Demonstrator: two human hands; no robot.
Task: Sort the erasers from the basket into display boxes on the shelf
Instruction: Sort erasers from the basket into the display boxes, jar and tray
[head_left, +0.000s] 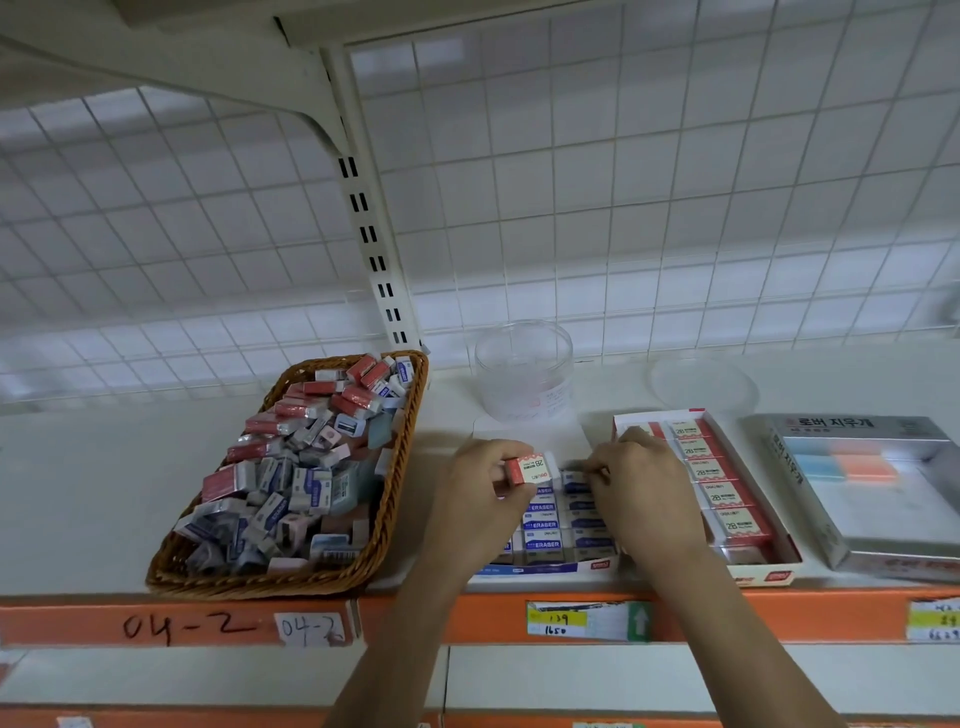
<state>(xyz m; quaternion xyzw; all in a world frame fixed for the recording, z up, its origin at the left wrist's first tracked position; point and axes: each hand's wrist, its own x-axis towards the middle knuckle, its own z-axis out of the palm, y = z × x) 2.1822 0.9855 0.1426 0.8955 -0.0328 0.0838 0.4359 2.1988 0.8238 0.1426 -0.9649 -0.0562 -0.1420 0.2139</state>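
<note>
Placement step: left hand (480, 488) pinches a red eraser (530, 467) above the blue box (545, 569), right hand (641, 488) apparently pinches a blue eraser (574, 477) into it; next, transfer the red eraser to the red box (769, 574) at 3 o'clock.

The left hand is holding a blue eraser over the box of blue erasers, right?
Not quite. The head view shows the left hand holding a red-and-white wrapped eraser, not a blue one, over the cardboard box of blue erasers.

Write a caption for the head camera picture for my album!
Left hand holds a red eraser; right hand touches blue erasers in their box, beside the full basket.
</note>
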